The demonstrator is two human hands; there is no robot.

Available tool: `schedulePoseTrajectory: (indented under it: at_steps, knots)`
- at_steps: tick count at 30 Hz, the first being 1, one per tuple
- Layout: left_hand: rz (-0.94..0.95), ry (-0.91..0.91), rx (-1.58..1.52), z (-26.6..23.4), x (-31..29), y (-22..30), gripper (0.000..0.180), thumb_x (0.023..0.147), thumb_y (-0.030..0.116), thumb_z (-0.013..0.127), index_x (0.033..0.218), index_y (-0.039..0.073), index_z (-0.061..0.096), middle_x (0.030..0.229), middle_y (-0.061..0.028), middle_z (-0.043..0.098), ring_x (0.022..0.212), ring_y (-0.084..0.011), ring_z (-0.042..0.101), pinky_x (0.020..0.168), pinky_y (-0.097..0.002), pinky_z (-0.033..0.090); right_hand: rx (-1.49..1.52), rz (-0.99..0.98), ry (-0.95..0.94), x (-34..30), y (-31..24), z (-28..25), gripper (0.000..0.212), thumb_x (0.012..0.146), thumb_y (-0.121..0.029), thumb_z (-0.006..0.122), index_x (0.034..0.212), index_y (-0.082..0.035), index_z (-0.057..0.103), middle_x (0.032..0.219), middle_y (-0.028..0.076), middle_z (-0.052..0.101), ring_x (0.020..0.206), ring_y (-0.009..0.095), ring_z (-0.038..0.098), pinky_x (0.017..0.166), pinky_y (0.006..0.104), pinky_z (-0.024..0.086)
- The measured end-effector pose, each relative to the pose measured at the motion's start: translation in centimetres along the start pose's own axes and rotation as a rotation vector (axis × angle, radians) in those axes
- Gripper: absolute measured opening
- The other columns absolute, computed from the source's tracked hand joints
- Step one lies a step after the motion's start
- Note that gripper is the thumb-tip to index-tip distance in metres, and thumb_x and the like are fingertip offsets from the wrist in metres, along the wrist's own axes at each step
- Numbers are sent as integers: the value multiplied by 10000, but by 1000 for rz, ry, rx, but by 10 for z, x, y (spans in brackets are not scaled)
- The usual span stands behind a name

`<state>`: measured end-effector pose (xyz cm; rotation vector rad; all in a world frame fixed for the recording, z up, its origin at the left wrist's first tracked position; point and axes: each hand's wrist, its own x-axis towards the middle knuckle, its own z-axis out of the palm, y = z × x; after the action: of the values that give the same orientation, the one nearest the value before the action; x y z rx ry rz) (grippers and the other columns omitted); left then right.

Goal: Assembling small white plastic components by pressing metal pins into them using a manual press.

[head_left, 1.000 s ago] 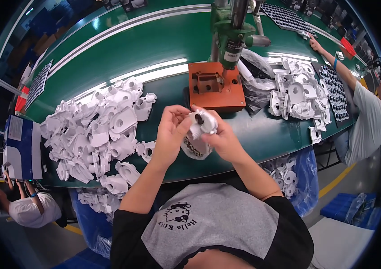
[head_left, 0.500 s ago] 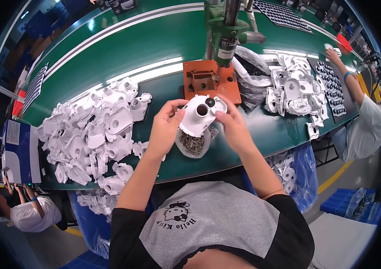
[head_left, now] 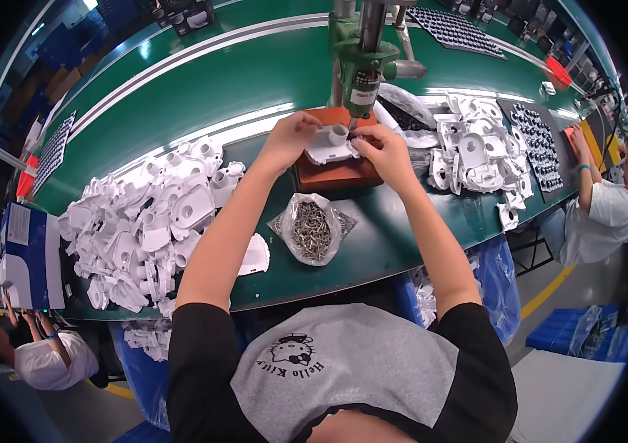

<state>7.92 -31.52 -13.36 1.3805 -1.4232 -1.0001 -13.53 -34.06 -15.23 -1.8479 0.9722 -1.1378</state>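
Observation:
A white plastic housing [head_left: 323, 153] with a short round tube rests on the orange block [head_left: 340, 176] beneath the green press [head_left: 362, 77]. At its left end my left hand [head_left: 292, 140] is closed, with bent fingers on the edge. My right hand [head_left: 388, 153] pinches its right side, close under the press's spindle [head_left: 354, 123]. The fingertips partly cover the housing's ends. Nearer to me, a clear plastic bag [head_left: 297, 247] lies open, full of small metal screws or pins [head_left: 311, 227].
A large heap of white housings [head_left: 144, 221] covers the table's left side. Another pile of white parts [head_left: 480, 144] lies right of the press, beside a tray of black parts [head_left: 539, 148]. A co-worker's arm [head_left: 585, 173] reaches in at far right. Blue-lined bins [head_left: 502, 288] stand below the table edge.
Both hands have carried the housing forward from above the bag onto the orange block under the press. The bag of metal pieces is now uncovered. The co-worker's hand at right has drawn back.

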Motion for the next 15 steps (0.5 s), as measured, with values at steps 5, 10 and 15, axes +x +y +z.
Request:
schedulePoseTrajectory:
  at_steps: [5,10,15]
  knots:
    - [87,28,136,0,20,-5,165,881,109,518,968,9,617,786,-27,581,687,-96,502,608,-236,409,23,82,-39,19,12,-4,209,760,-131,704,887,27,652,796,97,654,694,150,618,649,273,486]
    - [311,167,372,11,20,-15,149,858,117,520,960,52,606,770,-105,617,683,-224,582,637,-316,444,-151,-19,-33,21,11,0,186,771,-96,687,889,38,632,822,76,648,710,124,608,658,255,482]
    - [438,320,836,22,12,-15,154,789,141,595,932,86,602,899,-124,611,907,-308,562,799,-401,425,-284,-156,-70,29,16,-1,181,730,-89,706,838,42,643,874,84,626,705,165,604,651,273,475]
